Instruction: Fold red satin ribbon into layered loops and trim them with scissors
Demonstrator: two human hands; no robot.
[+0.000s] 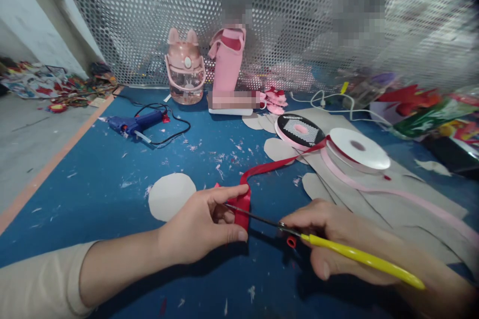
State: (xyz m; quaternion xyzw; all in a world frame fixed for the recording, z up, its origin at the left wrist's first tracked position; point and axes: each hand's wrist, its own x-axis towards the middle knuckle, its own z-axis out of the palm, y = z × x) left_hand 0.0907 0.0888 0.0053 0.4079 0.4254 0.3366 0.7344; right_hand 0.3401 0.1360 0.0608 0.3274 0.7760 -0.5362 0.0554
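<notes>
My left hand (205,224) pinches a folded length of red ribbon (243,209) between its thumb and fingers. From there the ribbon runs back to a white spool (359,148) at the right. My right hand (329,234) grips scissors with yellow handles (366,258); one handle shows fully and a small red ring lies below the pivot. The scissor blades (258,217) reach left across the ribbon into the left hand, where their tips are partly hidden. Beside the left hand lies a pale round disc (171,195).
A blue glue gun (136,122) with its black cord lies at the back left. A pink bottle (186,72) and a pink pouch (227,62) stand by the perforated metal screen. A black-faced spool (299,129) and grey card sheets (404,209) lie at the right.
</notes>
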